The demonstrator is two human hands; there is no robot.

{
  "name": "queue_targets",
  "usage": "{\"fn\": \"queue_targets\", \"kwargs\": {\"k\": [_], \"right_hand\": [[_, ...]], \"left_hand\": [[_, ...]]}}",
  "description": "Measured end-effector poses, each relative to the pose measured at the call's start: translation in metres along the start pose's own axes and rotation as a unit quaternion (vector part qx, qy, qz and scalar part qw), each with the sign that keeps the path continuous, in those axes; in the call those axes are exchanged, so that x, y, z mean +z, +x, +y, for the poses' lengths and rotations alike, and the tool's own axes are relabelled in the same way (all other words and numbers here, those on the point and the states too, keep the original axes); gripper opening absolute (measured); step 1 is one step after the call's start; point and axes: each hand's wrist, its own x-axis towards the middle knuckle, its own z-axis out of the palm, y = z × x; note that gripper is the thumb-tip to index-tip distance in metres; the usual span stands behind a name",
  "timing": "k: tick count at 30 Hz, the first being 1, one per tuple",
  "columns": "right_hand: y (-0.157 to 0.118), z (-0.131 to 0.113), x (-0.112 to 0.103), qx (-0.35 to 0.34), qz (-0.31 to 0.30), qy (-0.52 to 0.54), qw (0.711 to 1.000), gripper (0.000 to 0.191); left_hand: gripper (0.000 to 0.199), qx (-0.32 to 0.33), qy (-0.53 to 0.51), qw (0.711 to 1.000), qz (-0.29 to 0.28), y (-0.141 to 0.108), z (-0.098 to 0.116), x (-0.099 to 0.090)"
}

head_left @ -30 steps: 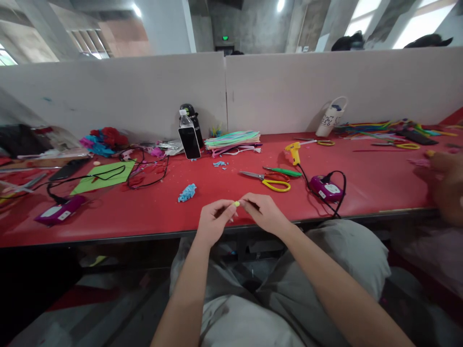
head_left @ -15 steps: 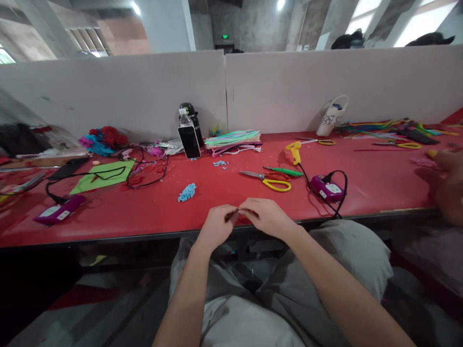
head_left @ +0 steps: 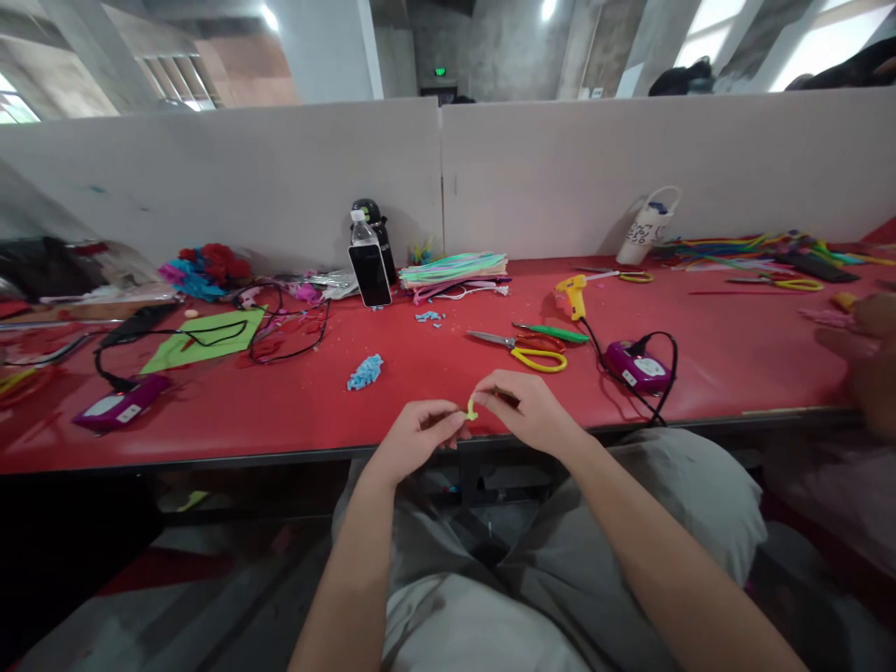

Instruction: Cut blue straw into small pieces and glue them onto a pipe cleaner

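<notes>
Just above the table's front edge, a short bent piece of yellow pipe cleaner (head_left: 471, 409) spans the gap between my hands. Thumb and finger of my left hand (head_left: 422, 434) pinch its lower end. My right hand (head_left: 522, 406) pinches its upper end from the other side. Beyond my hands on the red table lie yellow-handled scissors (head_left: 536, 357) with their blades pointing left, and a green-handled tool (head_left: 556, 332). A small clump of light blue pieces (head_left: 365, 372) sits left of the scissors, and loose blue bits (head_left: 429, 318) are farther back.
A yellow glue gun (head_left: 574, 297) and a purple power box (head_left: 637, 366) with cables stand to the right. Pipe cleaners (head_left: 454, 271) are piled near the partition (head_left: 280, 187). A phone (head_left: 371, 274) leans on bottles. Another person's hand (head_left: 872, 345) is at far right.
My hands were pressed together with the fingertips meeting; now they are slightly apart, and the yellow pipe cleaner shows between them. My right hand has risen a little.
</notes>
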Motion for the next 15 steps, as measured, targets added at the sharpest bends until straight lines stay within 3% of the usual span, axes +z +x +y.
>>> {"fn": "queue_targets", "kwargs": {"k": [5,10,15], "right_hand": [[0.001,0.003,0.001,0.009,0.007,-0.012,1.0,0.02],[0.0,0.006,0.003,0.014,0.001,-0.032,0.999,0.023],[0.0,0.006,0.005,0.022,-0.014,-0.04,0.999,0.024]], "left_hand": [[0.02,0.007,0.029,1.0,0.004,-0.004,0.004,0.001],[0.031,0.031,0.084,0.996,-0.012,-0.007,0.015,0.004],[0.03,0.041,0.084,0.995,0.026,-0.006,0.011,0.008]]}}
